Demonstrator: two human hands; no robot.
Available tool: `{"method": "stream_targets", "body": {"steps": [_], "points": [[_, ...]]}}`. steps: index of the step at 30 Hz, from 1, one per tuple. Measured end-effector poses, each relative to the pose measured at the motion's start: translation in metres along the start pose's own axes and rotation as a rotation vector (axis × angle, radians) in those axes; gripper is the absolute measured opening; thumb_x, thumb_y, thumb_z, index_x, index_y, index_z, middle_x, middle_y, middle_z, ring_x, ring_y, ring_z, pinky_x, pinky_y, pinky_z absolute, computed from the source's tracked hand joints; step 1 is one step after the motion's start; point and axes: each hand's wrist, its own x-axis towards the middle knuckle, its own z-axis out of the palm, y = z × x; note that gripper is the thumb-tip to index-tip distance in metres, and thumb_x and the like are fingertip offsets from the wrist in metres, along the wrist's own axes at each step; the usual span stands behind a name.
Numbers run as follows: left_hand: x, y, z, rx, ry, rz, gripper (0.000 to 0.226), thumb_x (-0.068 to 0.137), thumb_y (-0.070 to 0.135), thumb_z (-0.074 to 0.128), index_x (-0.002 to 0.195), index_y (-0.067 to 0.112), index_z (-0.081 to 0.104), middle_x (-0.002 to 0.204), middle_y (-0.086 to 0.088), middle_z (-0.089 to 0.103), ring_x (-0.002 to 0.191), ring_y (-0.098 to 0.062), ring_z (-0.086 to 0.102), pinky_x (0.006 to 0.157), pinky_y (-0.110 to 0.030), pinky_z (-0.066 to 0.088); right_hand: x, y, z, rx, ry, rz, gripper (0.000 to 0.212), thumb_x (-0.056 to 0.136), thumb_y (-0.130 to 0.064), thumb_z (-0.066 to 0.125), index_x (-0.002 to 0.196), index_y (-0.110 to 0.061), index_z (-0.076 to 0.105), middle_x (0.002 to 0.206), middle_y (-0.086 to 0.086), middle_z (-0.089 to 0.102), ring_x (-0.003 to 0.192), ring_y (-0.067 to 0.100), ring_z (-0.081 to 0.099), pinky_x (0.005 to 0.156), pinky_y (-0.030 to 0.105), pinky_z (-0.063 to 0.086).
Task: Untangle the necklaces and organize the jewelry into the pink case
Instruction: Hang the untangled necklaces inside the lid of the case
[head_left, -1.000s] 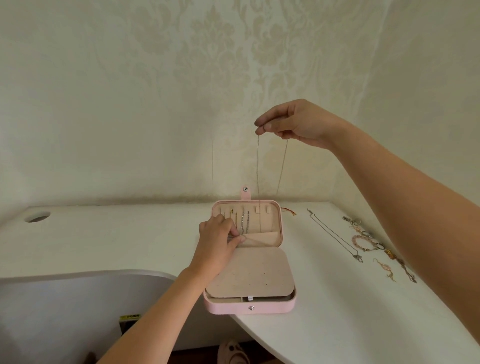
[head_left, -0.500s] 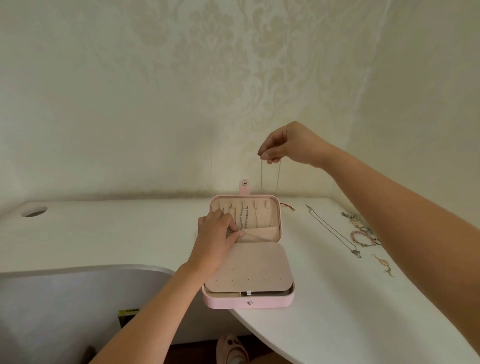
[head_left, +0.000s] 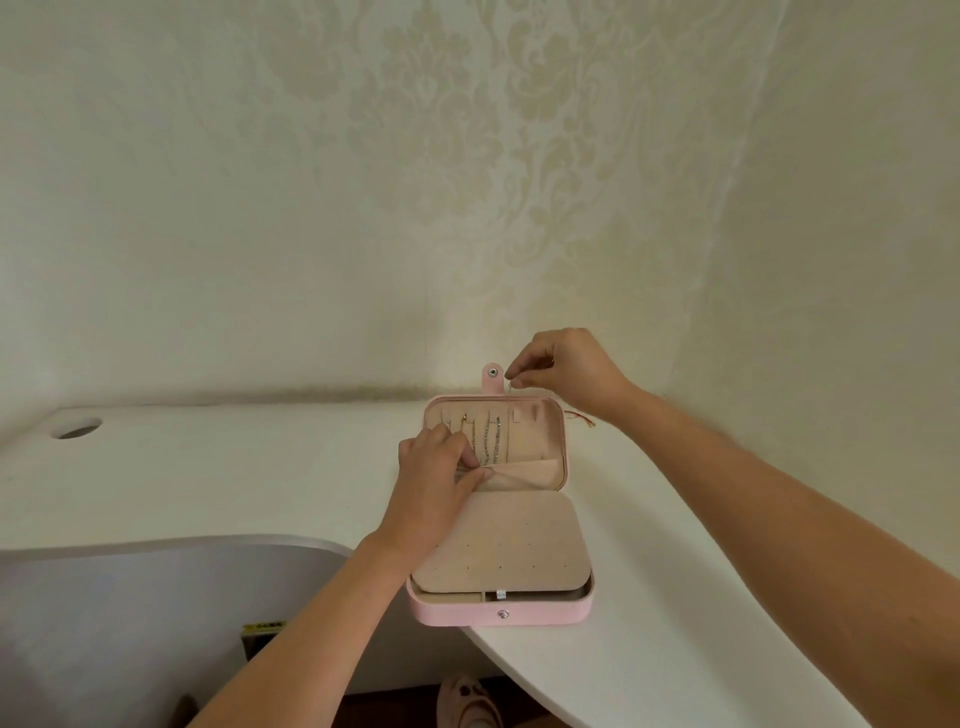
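The pink case (head_left: 498, 616) sits open on the counter (head_left: 260, 467), with the lid standing up at its 12 o'clock side. The left hand (head_left: 436, 483) comes in from 9 o'clock and pinches the lip of the lid's pocket (head_left: 524, 475) between thumb and fingertips, pulling it open. The right hand (head_left: 571, 371) hangs just above the lid's top edge at about 1 o'clock, beside the snap tab (head_left: 492, 375), fingers pinched on the top of a thin necklace (head_left: 512, 385).

Best bet from here is probably to lower it slowly so the slack feeds into the pocket and stays off the chains (head_left: 491, 441) already hung there. Then the top gets hooked on a free peg toward 3 o'clock.

The necklace is hard to make out, just a glint under the fingertips, and where its tail ends can't be seen. The left hand covers the pegs at 9 o'clock. There's a reddish cord (head_left: 581, 419) past the lid, half hidden by the right wrist.
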Motion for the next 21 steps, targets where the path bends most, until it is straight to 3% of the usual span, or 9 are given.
{"method": "stream_targets", "body": {"steps": [3,9,13,21], "points": [[0.000,-0.001,0.001,-0.004,0.006,0.003,0.022,0.082,0.025,0.073,0.077,0.024,0.052,0.085,0.008,0.049,0.087,-0.011,0.045,0.082,-0.023,0.021,-0.005,0.006,0.007,-0.104,0.038,-0.046,0.010,0.076,-0.004,0.074,0.084,-0.010,0.075,0.072,-0.005,0.062,0.062,-0.002,0.055,0.061,0.010,0.039],[0.000,-0.001,0.002,-0.009,0.020,0.009,0.023,0.081,0.024,0.074,0.075,0.024,0.052,0.083,0.008,0.050,0.084,-0.011,0.045,0.081,-0.025,0.022,-0.013,0.013,0.015,-0.340,-0.017,-0.173,0.010,0.082,-0.007,0.068,0.088,-0.010,0.075,0.085,0.003,0.066,0.072,0.014,0.054,0.068,0.027,0.042],[0.000,-0.001,0.002,-0.011,0.034,0.010,0.020,0.080,0.023,0.075,0.075,0.020,0.056,0.081,0.010,0.046,0.083,-0.011,0.044,0.081,-0.023,0.020,-0.017,0.020,0.024,-0.356,0.085,-0.211,0.009,0.084,-0.007,0.066,0.091,-0.007,0.072,0.085,0.006,0.066,0.077,0.023,0.061,0.070,0.035,0.047],[-0.001,0.000,0.001,-0.023,0.040,0.021,0.025,0.081,0.023,0.075,0.075,0.025,0.050,0.081,0.011,0.045,0.083,-0.010,0.043,0.081,-0.024,0.022,-0.015,0.027,0.033,-0.404,0.176,-0.282,0.004,0.075,-0.006,0.068,0.076,-0.009,0.071,0.074,0.004,0.065,0.065,0.024,0.061,0.058,0.023,0.041]]}}
